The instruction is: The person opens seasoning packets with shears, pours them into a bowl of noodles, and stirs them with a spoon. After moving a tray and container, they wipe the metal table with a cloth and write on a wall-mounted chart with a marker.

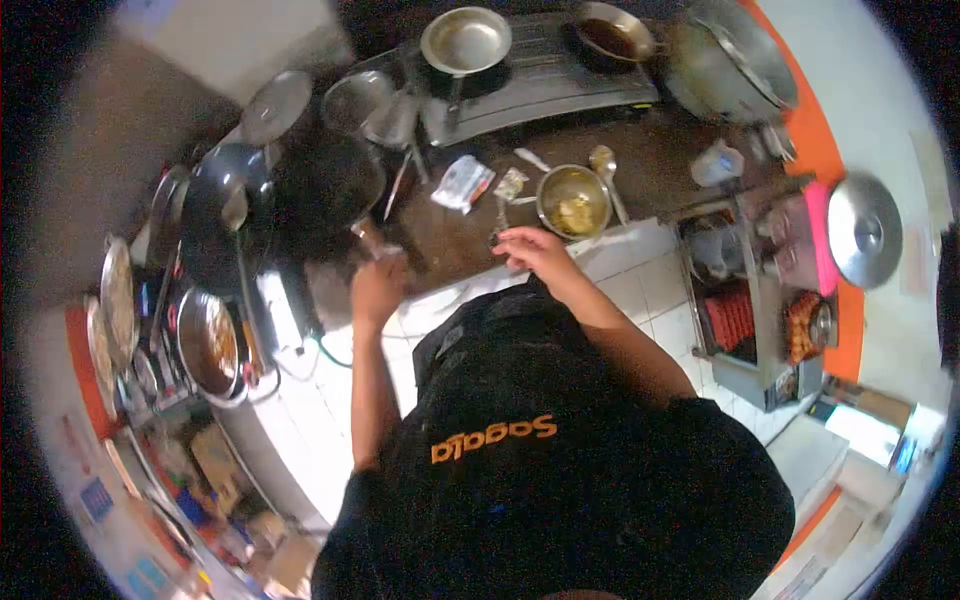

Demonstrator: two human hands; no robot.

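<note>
Gripping dark pan's handle (368, 238), left hand (378, 288) closed around it; pan (325, 185) lies at 11 o'clock from that grip, long axis running 5 to 11 o'clock; right hand (535, 250) at tabletop's near edge, fingers curled, whether anything is held cannot tell; metal bowl of yellow food (574, 201) just beyond right hand at 1 o'clock, spoon (607, 172) beside it; brown tabletop (650, 170) cluttered, torn packet (462, 183) between pan and bowl; stove (560, 80) at 12 o'clock carrying empty pan (465, 41); white tiled floor (640, 290) below.
</note>
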